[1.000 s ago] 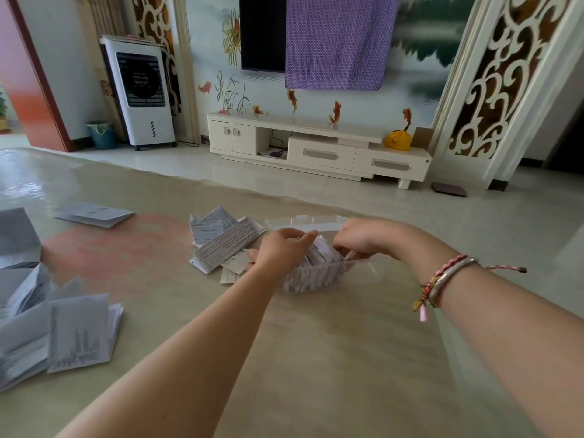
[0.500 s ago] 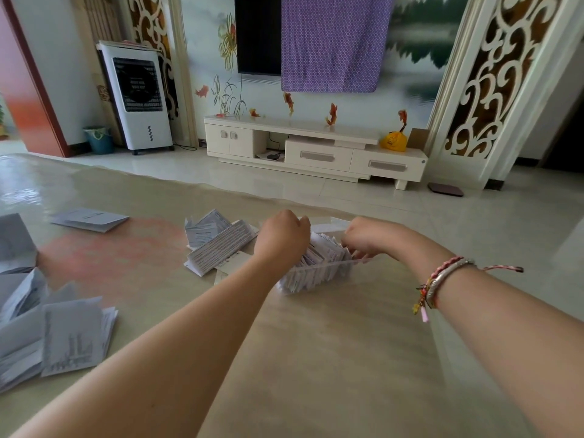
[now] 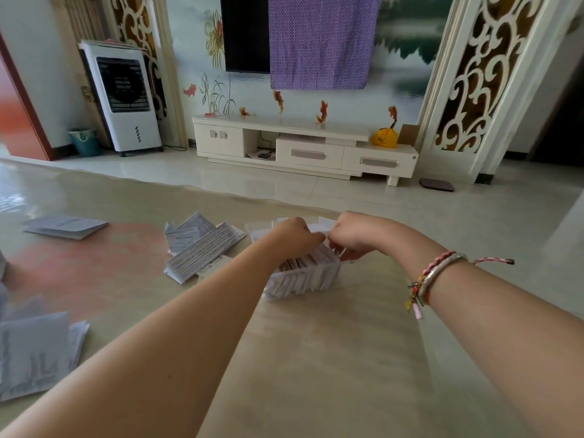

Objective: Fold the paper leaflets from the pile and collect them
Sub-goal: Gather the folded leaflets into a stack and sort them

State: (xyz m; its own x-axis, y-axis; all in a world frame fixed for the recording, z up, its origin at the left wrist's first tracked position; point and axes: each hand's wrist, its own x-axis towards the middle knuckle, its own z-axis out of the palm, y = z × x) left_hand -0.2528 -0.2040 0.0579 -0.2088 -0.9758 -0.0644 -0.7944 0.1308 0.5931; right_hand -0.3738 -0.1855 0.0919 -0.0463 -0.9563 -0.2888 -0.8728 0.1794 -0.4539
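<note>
Both hands meet over a clear box [image 3: 303,279] of folded leaflets [image 3: 311,263]; left hand [image 3: 295,237] and right hand [image 3: 355,233] fingers curl, grip unclear, blurred.

Leaflet pile [image 3: 34,355] blurred, cut off left.

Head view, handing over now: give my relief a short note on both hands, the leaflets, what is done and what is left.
Left hand and right hand: both over the clear box, fingers curled at its top; what they hold is hidden.
Done: the clear box holds a row of folded leaflets standing on edge.
Left: loose leaflets beside the box, one further left, and a pile at the near left edge, all on the table. Fold them and add them to the box.
</note>
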